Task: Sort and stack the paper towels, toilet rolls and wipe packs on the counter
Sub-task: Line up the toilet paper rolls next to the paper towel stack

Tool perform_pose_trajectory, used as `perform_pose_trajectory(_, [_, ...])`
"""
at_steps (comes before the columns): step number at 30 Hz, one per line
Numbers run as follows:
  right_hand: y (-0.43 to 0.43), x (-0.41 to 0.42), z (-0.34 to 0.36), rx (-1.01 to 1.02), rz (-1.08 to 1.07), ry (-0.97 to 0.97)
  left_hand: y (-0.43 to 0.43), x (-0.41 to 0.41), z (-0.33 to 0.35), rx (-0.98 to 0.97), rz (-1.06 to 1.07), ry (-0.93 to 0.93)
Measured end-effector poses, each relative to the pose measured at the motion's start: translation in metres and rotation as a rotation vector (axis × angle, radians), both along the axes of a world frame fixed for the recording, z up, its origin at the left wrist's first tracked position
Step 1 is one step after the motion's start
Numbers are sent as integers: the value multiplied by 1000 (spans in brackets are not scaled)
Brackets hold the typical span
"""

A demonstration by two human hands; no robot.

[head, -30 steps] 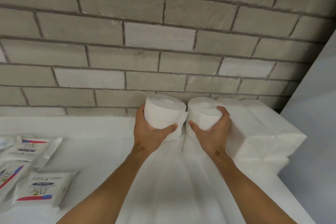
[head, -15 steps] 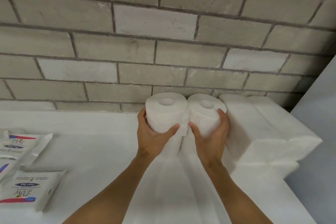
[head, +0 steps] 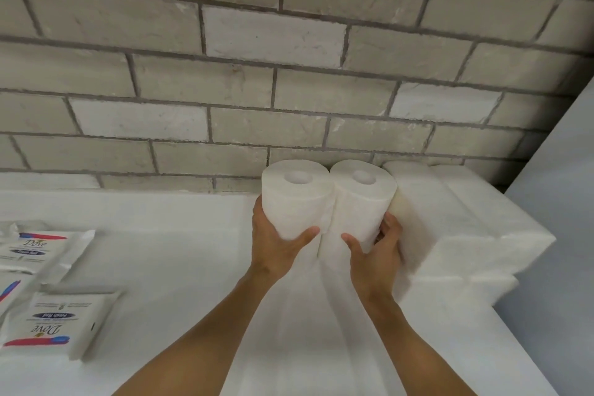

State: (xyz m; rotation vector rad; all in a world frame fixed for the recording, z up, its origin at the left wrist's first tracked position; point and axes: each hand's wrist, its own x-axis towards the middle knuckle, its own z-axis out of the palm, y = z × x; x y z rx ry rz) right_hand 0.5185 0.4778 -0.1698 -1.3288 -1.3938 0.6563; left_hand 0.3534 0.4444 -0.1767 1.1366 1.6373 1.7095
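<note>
While each hand wraps one toilet roll, we have the pair upright at the centre of the frame, side by side and touching, close against the wall (head: 289, 80). Our left hand (head: 276, 244) curls round the lower half of the left roll (head: 294, 202), thumb across its front. Our right hand (head: 376, 255) grips the right roll (head: 363, 206) the same way, its fingers squeezed between that roll and the paper towels (head: 466, 228) at the right. Each roll's long axis stands vertical, with the core hole facing up. Whether they rest on the counter (head: 180, 228) or on something white beneath, we cannot tell.

We judge them light, soft and easily dented, so a broad, gentle hold low on the sides suits them best. The wipe packs (head: 61, 328) lie flat at lower left, well apart.
</note>
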Motion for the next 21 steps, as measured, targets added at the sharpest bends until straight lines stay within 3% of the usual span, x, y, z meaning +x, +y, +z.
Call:
perform_pose_trajectory(7, [-5,1,1,-48,-29,-15,-2,-5,-1,-28,-45,47])
perform_pose_trajectory(16, [-50,-3,11,-66,108,-113,-32,-27,6,-307,-159,115])
perform_pose_trajectory(21, [-83,-20,22,-220,233,-187,-77,-31,19,-336,-193,239])
